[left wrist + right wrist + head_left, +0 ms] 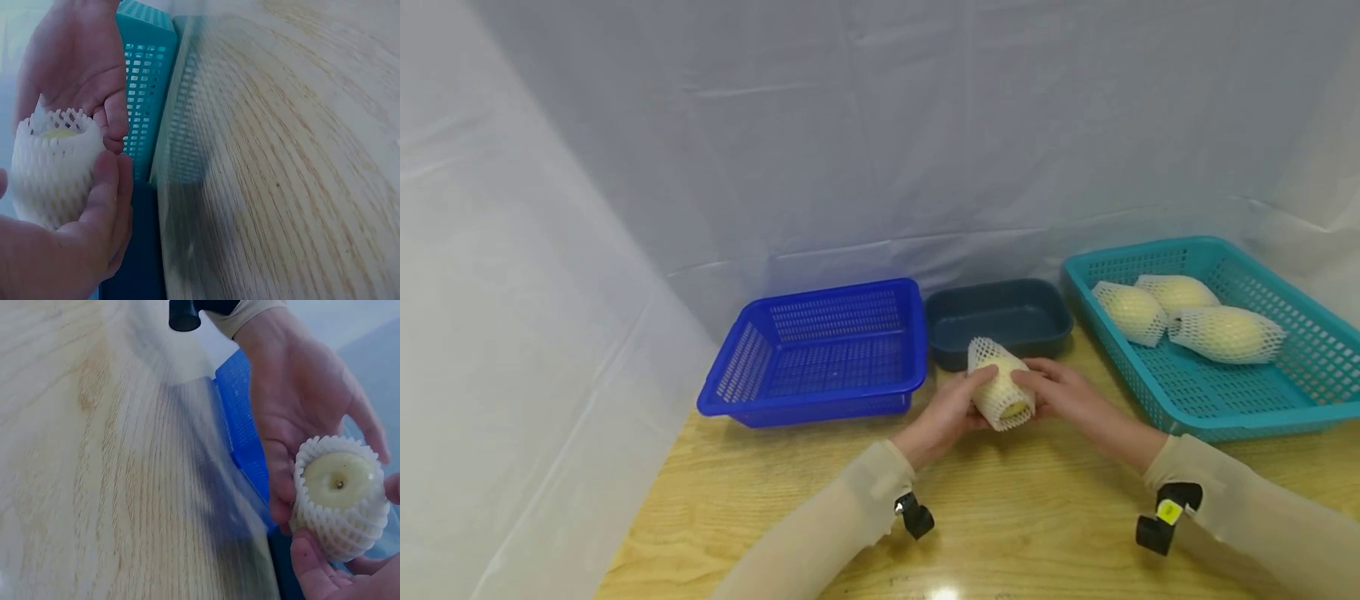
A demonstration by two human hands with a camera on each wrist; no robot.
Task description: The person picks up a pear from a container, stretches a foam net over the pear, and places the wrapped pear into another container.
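Note:
In front of me my left hand (946, 417) and right hand (1063, 393) hold one pale yellow fruit (340, 481) from opposite sides. A white foam net sleeve (1000, 387) wraps it, with the net's loose end pointing away from me. In the right wrist view the sleeve's near end is open, and the fruit's dimple shows there with a small brown spot. The thumbs lie on top of the sleeve, while the other fingers curl beneath it, partly hidden. The fruit is held just in front of a dark blue-green plastic tub (951, 357).
A blue slotted basket (820, 407) stands to the left of the tub. On the right is a teal basket (1225, 398) with several netted fruits (1228, 335) inside. All stand on a wooden table (1000, 508), with a pale sheet (925, 125) hanging behind.

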